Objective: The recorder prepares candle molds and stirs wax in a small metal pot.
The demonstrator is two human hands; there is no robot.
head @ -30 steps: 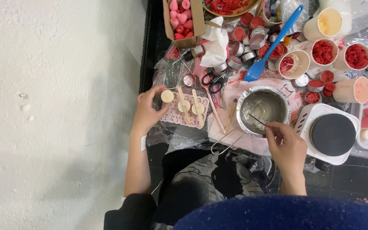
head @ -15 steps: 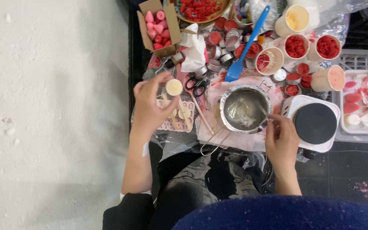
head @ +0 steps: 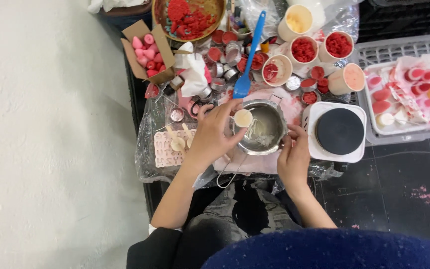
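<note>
A pink mould tray [head: 171, 148] lies at the left on the plastic sheet. Just beside it, the left hand [head: 214, 135] pinches a pale wax disc [head: 243, 118] between its fingertips, holding it over the rim of the metal pot [head: 262, 127]. The right hand [head: 292, 158] grips the pot's right edge, steadying it. The disc seems about to go into the pot; that calls for a gentle release. The hotplate [head: 340, 131] sits just right.
</note>
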